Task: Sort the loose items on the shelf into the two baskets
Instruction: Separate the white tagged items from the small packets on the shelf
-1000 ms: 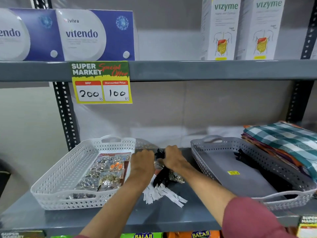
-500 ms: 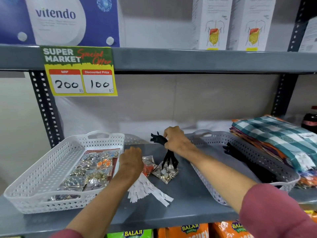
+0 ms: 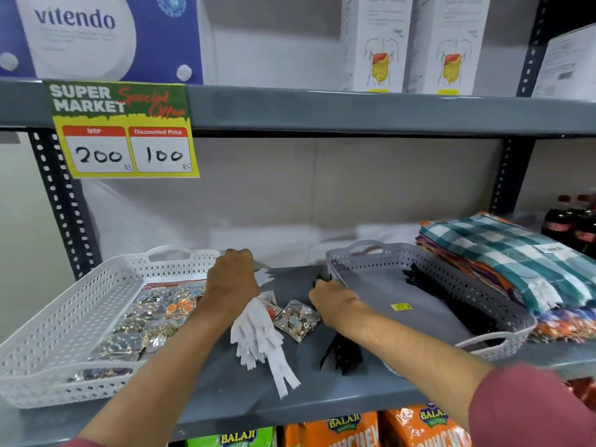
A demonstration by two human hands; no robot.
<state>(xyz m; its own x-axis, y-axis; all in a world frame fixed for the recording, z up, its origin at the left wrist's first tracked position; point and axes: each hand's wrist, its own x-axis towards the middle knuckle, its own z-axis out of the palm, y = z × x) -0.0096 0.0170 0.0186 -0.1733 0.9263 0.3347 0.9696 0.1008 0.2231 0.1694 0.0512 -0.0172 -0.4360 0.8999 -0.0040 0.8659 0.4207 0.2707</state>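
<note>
My left hand (image 3: 233, 282) is closed on a bundle of white zippers (image 3: 258, 340), whose ends trail down onto the grey shelf (image 3: 225, 398). My right hand (image 3: 333, 301) grips a bunch of black zippers (image 3: 342, 353) that hangs under my forearm, just left of the grey basket (image 3: 342, 256). More black zippers (image 3: 416, 275) lie inside that basket. The white basket (image 3: 64, 317) on the left holds several jewellery packets (image 3: 154, 321). Loose jewellery packets (image 3: 296, 319) lie on the shelf between my hands.
Folded checked cloths (image 3: 503, 253) are stacked right of the grey basket, with dark bottles (image 3: 571, 227) behind them. A price sign (image 3: 125, 130) hangs from the upper shelf. Snack bags (image 3: 348, 427) fill the shelf below.
My right hand has come down and toward the grey basket with the black zippers. My left hand has taken hold of the white zippers and moved back, dragging them along.
</note>
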